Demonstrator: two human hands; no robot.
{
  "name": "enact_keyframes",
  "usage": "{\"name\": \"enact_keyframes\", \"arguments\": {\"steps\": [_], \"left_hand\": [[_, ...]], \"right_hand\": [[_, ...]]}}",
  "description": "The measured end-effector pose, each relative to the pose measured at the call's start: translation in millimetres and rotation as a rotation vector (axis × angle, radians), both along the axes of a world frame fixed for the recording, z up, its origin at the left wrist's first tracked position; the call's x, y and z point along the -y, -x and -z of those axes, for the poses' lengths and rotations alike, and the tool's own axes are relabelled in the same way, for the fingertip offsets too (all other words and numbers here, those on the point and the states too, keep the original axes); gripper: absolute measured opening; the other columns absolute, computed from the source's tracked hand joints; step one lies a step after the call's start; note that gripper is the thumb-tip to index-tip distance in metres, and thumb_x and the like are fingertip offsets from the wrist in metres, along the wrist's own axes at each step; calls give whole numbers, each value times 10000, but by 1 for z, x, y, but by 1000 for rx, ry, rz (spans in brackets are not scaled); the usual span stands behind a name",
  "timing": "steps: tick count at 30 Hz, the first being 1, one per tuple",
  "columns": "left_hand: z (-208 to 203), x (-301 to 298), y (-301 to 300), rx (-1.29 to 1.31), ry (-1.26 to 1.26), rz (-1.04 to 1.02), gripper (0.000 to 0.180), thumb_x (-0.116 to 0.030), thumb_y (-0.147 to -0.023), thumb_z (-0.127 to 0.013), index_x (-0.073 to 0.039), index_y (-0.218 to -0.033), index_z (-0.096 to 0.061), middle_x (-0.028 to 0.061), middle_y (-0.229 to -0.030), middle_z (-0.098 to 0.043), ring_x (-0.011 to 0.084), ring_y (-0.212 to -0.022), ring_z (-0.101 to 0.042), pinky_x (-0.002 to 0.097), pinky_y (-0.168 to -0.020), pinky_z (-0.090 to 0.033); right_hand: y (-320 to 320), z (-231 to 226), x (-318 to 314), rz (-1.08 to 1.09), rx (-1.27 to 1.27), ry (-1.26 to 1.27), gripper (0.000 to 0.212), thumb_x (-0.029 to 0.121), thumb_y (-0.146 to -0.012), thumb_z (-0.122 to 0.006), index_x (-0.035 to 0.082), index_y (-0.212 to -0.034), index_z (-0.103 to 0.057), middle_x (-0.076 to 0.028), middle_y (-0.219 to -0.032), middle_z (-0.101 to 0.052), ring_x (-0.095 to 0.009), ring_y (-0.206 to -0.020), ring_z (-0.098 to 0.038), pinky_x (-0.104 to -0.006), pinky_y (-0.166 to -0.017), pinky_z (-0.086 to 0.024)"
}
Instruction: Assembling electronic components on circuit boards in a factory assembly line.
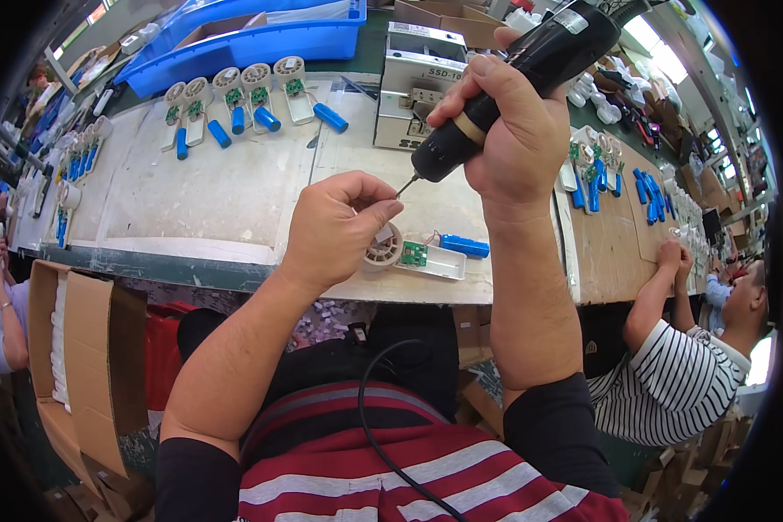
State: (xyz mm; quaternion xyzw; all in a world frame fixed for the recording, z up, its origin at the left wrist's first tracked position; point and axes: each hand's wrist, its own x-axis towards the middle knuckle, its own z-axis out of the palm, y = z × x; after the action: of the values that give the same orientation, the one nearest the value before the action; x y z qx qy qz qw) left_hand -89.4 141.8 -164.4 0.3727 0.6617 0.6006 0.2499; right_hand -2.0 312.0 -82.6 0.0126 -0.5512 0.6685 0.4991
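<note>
My right hand [522, 130] grips a black electric screwdriver [561, 48], tilted so its thin bit points down and to the left. At the bit's tip, the thumb and forefinger of my left hand [331, 226] pinch together. Whatever lies between those fingers is too small or hidden to make out. Just below them rests a white handheld fan body [445, 262], its round head [384, 250] partly covered by my left hand. A green circuit board [414, 254] sits in the opened handle, and a blue cylindrical battery [464, 245] lies beside it on wires.
Several opened fan bodies [257, 83] with blue batteries line the back of the worktable [209, 183]. Behind them stand a blue bin [252, 43] and a boxy white device [418, 87]. A co-worker [687, 374] sits at right; a cardboard box [91, 357] stands at left.
</note>
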Motion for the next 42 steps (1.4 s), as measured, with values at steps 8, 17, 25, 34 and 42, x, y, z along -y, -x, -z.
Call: {"name": "enact_keyframes", "arguments": {"steps": [8, 17, 25, 34, 42], "left_hand": [[1, -3, -1, 77, -33, 16, 82, -28, -985, -795, 29, -1037, -765, 47, -931, -782, 74, -824, -688, 247, -731, -556], [6, -2, 0, 62, -68, 82, 105, -76, -942, -825, 10, -997, -800, 29, -846, -769, 72, -766, -661, 269, -718, -548], [16, 15, 8, -611, -34, 190, 443, -68, -834, -884, -17, -1245, -727, 102, -1241, -720, 225, -1187, -680, 356, -1040, -525], [49, 24, 6, -244, -12, 323, 712, -130, -770, -935, -29, -1408, -636, 174, -1286, -679, 389, -1199, -662, 425, -1068, -530], [54, 19, 4, -368, 30, 265, 714, -114, -794, -912, -54, -1440, -614, 165, -1256, -682, 377, -1179, -668, 429, -1045, -531]], "right_hand": [[-3, 0, 2, -21, -8, 6, 456, 82, -989, -698, -38, -1382, -501, -109, -806, -628, -243, -656, -711, -432, -603, -645], [-14, 3, 8, -75, -28, -10, 506, 77, -986, -701, -47, -1426, -486, -106, -807, -622, -253, -646, -687, -449, -625, -635], [-35, 20, 15, -45, 34, -76, 524, 60, -985, -699, -58, -1446, -479, -115, -827, -654, -248, -638, -693, -423, -629, -623], [-47, 47, 32, -38, 123, -27, 523, -38, -928, -756, -30, -1401, -533, -83, -889, -714, -170, -666, -717, -302, -615, -584], [-48, 56, 37, -25, 115, -42, 544, -56, -915, -760, -38, -1411, -536, -82, -900, -713, -159, -711, -723, -309, -662, -603]]}}
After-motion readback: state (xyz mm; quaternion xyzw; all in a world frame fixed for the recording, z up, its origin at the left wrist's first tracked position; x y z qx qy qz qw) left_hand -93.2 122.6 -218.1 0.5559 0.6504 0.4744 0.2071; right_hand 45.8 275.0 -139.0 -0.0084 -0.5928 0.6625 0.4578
